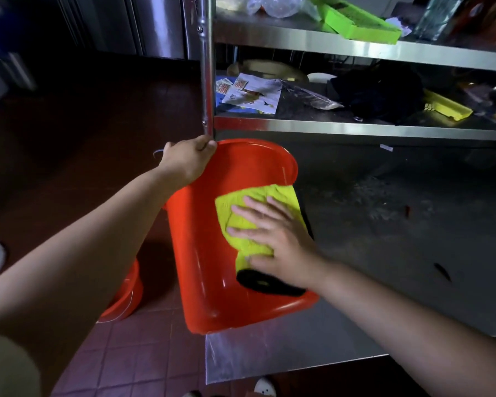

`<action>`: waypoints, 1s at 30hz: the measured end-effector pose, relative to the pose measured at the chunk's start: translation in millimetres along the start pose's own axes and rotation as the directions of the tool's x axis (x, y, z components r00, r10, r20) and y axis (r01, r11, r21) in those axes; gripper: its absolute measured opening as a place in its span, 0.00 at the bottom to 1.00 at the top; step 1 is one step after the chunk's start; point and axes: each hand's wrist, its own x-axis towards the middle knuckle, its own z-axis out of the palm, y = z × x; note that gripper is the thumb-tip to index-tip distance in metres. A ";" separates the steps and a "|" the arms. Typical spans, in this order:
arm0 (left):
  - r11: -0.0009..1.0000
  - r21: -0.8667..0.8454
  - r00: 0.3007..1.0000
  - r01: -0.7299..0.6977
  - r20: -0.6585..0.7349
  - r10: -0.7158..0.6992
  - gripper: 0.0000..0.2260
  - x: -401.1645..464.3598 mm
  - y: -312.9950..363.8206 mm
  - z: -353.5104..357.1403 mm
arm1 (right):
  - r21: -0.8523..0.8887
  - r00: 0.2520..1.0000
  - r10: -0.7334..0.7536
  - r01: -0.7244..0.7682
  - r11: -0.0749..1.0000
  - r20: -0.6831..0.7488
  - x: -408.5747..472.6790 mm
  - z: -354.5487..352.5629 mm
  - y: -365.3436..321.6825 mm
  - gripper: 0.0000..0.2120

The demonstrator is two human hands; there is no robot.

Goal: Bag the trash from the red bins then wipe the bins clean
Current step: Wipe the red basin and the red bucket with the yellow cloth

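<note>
Tilting on the near left edge of the steel table (284, 348), the glossy red bin (201, 253) looks empty inside. Left hand (188, 161) clamps its far rim; right hand (275, 239), fingers spread, presses a yellow cloth (258, 202) inside. A second red bin (123, 296) sits on the floor, left; cluttered shelves (355, 127) stand behind.

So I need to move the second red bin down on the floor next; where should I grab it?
Probably by its rim. The second red bin sits on the tiled floor, mostly hidden behind the left forearm, with only its curved rim and some wall showing. Reach down from above and hook fingers over the rim, as the left hand does on the tilted bin.
</note>
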 end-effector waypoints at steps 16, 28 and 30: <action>0.983 -0.161 0.995 0.090 0.053 -0.082 0.17 -10.2 2.0 -5.8 | 0.003 1.000 0.005 -0.005 1.000 -0.005 35.6 -2.0 19.6 0.21; 0.933 -0.283 0.974 0.224 0.049 -0.219 0.20 -17.3 -43.0 3.4 | 0.042 0.996 0.084 -0.082 0.996 -0.027 64.4 -3.3 25.8 0.21; 0.904 -0.371 0.977 0.212 0.048 -0.210 0.19 -23.6 -49.0 0.0 | 0.048 0.999 0.032 -0.031 0.998 -0.020 35.8 -1.4 12.4 0.21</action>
